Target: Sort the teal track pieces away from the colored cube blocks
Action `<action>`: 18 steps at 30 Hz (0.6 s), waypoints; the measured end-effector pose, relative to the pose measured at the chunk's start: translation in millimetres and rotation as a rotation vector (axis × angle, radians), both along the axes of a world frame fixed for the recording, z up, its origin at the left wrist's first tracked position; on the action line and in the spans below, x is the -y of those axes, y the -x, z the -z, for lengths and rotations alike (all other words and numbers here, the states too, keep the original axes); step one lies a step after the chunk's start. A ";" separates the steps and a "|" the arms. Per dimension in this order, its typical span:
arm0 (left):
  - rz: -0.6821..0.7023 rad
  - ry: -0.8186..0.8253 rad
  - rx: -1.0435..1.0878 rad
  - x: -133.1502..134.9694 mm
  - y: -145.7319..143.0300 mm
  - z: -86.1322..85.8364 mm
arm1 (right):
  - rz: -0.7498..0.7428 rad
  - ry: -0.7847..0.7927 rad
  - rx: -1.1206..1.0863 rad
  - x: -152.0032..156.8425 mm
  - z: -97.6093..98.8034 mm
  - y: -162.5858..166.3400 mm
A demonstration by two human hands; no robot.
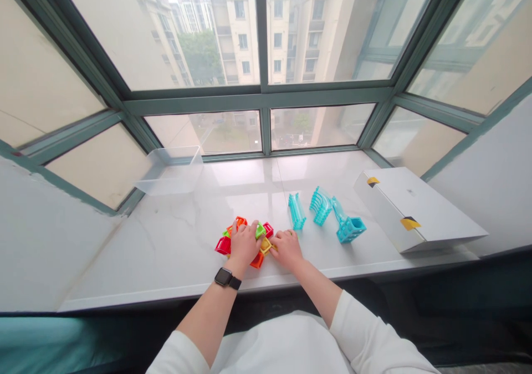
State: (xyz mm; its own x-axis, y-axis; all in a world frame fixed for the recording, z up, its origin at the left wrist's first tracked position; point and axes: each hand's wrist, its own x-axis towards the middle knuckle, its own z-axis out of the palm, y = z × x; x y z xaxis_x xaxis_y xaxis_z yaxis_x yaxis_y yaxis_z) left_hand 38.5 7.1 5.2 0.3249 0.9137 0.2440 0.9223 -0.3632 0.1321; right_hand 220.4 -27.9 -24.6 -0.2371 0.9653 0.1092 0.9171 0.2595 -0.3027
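A cluster of bright plastic toy pieces lies near the front edge of the sill, with a red piece (223, 246) at its left and an orange piece (256, 261) at its front. My left hand (244, 245) is over the cluster, its fingers curled down around it beside a green piece (260, 230). At the cluster's right side, my right hand (287, 247) pinches the edge of a yellow piece (265, 245) between thumb and fingers. My left hand hides the middle of the cluster, so how the pieces join cannot be made out.
Right of my hands stand translucent turquoise plastic pieces: a straight one (296, 211), a curved one (320, 205) and a basket-like one (350, 229). A white box (428, 208) with yellow-black tabs is at the right. A clear plastic bin (172, 170) sits back left by the window.
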 end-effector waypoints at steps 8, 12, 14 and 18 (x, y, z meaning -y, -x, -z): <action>-0.025 0.040 -0.031 -2.3 0.5 0.2 | -0.034 -0.060 -0.012 4.0 5.3 -16.2; -0.012 0.024 -0.019 -2.4 1.3 0.2 | -0.055 -0.067 -0.027 1.8 5.1 -16.7; -0.003 -0.001 -0.011 -2.8 1.9 1.6 | -0.077 -0.088 -0.048 2.4 5.4 -18.2; 0.011 -0.028 0.023 -4.0 2.5 5.1 | -0.087 -0.160 -0.130 6.7 7.9 -24.4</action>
State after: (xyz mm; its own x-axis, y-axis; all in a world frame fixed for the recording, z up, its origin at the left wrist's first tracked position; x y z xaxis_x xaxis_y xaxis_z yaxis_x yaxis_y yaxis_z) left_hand 36.0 11.1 0.1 0.3287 0.9029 0.2768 0.9153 -0.3769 0.1424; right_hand 244.8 -34.5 -32.5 -0.2930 0.9098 0.2940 0.8451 0.3903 -0.3654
